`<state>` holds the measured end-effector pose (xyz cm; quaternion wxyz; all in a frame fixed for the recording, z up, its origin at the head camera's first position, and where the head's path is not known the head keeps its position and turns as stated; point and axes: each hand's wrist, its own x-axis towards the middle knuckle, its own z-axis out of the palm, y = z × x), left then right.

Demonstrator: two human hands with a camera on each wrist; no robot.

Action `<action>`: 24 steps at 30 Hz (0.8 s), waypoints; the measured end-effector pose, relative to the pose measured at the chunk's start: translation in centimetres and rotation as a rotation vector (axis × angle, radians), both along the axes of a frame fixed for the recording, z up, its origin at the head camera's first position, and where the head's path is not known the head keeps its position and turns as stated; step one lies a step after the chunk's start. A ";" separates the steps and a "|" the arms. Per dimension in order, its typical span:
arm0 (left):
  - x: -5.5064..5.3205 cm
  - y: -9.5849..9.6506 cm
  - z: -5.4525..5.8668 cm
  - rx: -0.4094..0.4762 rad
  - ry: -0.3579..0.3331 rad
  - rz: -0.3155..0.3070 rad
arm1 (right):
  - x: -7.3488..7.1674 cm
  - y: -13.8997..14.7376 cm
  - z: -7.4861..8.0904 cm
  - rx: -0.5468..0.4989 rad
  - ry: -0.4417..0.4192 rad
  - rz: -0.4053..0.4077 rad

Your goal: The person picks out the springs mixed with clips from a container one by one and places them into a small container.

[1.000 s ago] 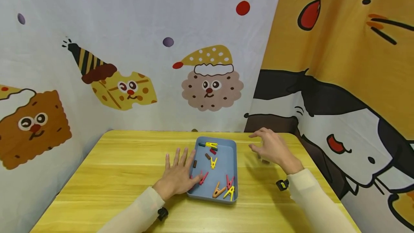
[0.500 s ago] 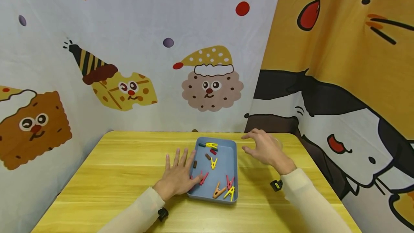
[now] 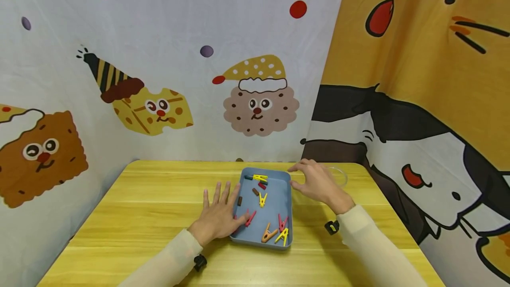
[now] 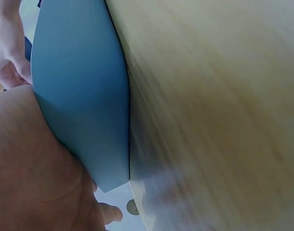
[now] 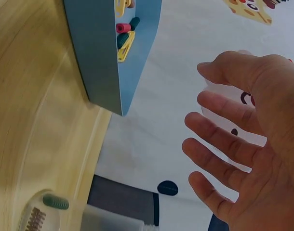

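Tray (image 3: pixel 275 203), flat on the tabletop (image 3: pixel 151 198), has a yellow clothespin (image 3: pixel 263 199) near its middle, a red piece (image 3: pixel 261 186) toward 12 o'clock and an orange clothespin (image 3: pixel 268 234) between 5 and 6. On its 8-to-9 o'clock side the left hand (image 3: pixel 218 220) has straight, spread fingers, clasping nothing that shows, thumb over the tray; toward 2 o'clock the right hand (image 3: pixel 322 186) hovers, fingers loosely curved and unladen, a clear dish (image 3: pixel 347 176) beyond. Uneven pressure from the left hand might tilt or slide the tray, while a careless right-hand sweep could knock the dish.
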<state>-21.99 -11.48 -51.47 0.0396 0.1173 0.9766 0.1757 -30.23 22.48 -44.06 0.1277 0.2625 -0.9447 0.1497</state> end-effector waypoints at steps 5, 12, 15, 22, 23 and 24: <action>0.0 0.0 0.0 0.001 -0.004 0.000 | -0.2 -0.8 -0.1 -0.002 0.000 0.017; 0.0 0.0 0.3 0.006 -0.005 0.002 | -0.3 -1.9 -0.2 0.013 0.015 0.039; 0.0 0.0 0.3 -0.001 -0.007 0.004 | -0.3 -2.3 -0.4 0.021 0.020 0.047; 0.1 0.0 0.2 -0.001 -0.017 0.008 | -0.6 -3.5 -0.7 0.011 0.009 0.082; 0.1 0.0 0.2 0.000 -0.019 0.009 | -0.6 -3.7 -0.7 0.009 0.010 0.088; 0.1 0.0 0.2 0.000 -0.018 0.010 | -0.6 -3.9 -0.7 0.006 0.012 0.095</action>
